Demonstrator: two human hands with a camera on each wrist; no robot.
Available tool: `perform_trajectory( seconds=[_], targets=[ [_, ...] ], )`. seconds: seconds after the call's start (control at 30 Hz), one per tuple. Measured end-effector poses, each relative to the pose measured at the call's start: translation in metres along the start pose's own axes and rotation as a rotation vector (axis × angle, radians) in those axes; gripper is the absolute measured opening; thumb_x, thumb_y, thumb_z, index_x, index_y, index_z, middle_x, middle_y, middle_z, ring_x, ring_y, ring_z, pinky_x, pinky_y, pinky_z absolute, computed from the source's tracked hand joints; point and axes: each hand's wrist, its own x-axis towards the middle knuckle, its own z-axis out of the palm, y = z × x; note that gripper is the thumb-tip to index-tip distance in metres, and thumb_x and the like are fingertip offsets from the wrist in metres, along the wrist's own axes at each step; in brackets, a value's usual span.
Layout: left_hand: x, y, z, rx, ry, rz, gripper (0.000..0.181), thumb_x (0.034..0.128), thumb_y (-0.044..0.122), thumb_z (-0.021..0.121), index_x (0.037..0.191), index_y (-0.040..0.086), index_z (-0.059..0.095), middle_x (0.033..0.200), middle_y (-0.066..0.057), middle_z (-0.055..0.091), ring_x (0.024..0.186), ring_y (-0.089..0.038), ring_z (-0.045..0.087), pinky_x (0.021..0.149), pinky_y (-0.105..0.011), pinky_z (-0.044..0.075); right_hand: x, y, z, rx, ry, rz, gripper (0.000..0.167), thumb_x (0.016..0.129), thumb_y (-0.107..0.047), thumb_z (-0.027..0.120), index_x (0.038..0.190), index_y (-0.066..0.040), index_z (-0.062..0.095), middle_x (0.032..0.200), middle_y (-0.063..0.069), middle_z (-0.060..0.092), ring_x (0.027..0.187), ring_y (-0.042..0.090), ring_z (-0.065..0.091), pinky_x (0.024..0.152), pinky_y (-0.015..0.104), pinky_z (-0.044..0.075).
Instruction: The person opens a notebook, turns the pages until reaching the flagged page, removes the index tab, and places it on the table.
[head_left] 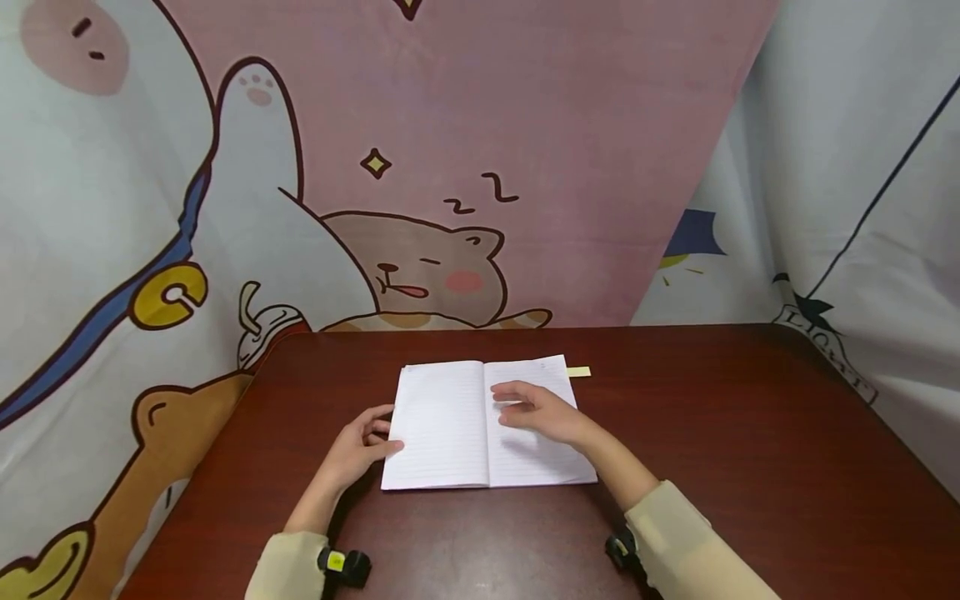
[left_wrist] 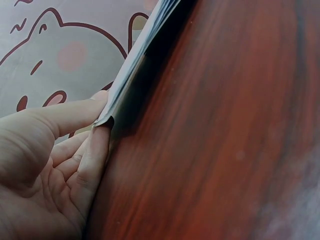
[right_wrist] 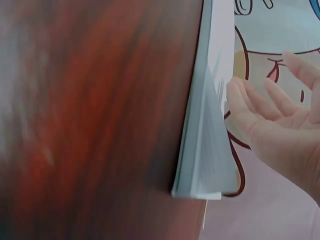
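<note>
An open notebook (head_left: 442, 450) with white ruled pages lies on the dark red-brown table. My left hand (head_left: 358, 450) pinches its left edge, thumb on top of the page and fingers underneath; the left wrist view shows the thumb (left_wrist: 80, 112) on the paper and the dark cover below. Over the right page hovers my right hand (head_left: 543, 412), its fingers loosely extended and holding nothing. In the right wrist view that hand (right_wrist: 280, 115) is apart from the pages (right_wrist: 212, 145), whose corner lifts a little from the stack.
A small yellow tab (head_left: 579, 372) sticks out past the notebook's upper right edge. The table (head_left: 712, 433) extends to both sides. Behind it hangs a cartoon-printed cloth (head_left: 585, 167), with a white cloth (head_left: 885, 208) on the right. Each wrist wears a small black camera (head_left: 352, 568).
</note>
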Motion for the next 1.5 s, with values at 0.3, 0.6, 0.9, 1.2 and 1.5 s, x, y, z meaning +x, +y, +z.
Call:
perform_trajectory(
  seconds=[0.3,0.6,0.9,1.2,1.5],
  targets=[
    [0.002,-0.002,0.003,0.016,0.013,-0.005,0.06,0.089,0.005,0.073,0.143,-0.001,0.047,0.116,-0.024,0.065,0.079,-0.016,0.058,0.062,-0.025,0.045,-0.005,0.007,-0.024,-0.014,0.259,0.084,0.049,0.096,-0.012,0.063,0.139,0.008,0.048,0.137,0.032,0.055,0.124,0.043,0.058,0.096,0.043,0.054],
    [0.001,-0.001,0.0,-0.001,0.01,-0.005,0.061,0.088,0.01,0.075,0.143,0.005,0.05,0.117,-0.019,0.067,0.08,-0.015,0.058,0.063,-0.025,0.046,-0.012,0.019,-0.044,-0.1,0.428,0.232,0.053,0.095,-0.016,0.065,0.14,0.005,0.049,0.139,0.029,0.053,0.127,0.044,0.055,0.1,0.05,0.051],
    [0.002,0.0,0.001,-0.01,0.006,-0.014,0.06,0.0877,0.011,0.076,0.142,0.007,0.051,0.116,-0.018,0.067,0.08,-0.015,0.059,0.063,-0.025,0.046,-0.016,0.031,-0.055,-0.176,0.399,0.352,0.061,0.096,-0.019,0.064,0.144,0.01,0.042,0.144,0.032,0.047,0.131,0.046,0.048,0.104,0.052,0.046],
    [0.004,-0.003,0.002,-0.009,0.012,-0.017,0.061,0.0884,0.008,0.074,0.144,0.003,0.049,0.118,-0.021,0.065,0.08,-0.016,0.057,0.064,-0.026,0.046,-0.019,0.033,-0.061,-0.182,0.32,0.416,0.062,0.098,-0.023,0.061,0.144,0.013,0.042,0.149,0.034,0.041,0.132,0.047,0.047,0.106,0.055,0.043],
    [-0.003,0.009,0.001,-0.01,0.015,-0.021,0.059,0.0889,0.005,0.073,0.143,0.001,0.049,0.117,-0.023,0.065,0.08,-0.016,0.057,0.064,-0.026,0.047,-0.02,0.034,-0.057,-0.129,0.428,0.393,0.046,0.098,-0.018,0.061,0.136,0.006,0.053,0.14,0.029,0.052,0.12,0.04,0.057,0.1,0.049,0.05]
  ],
)
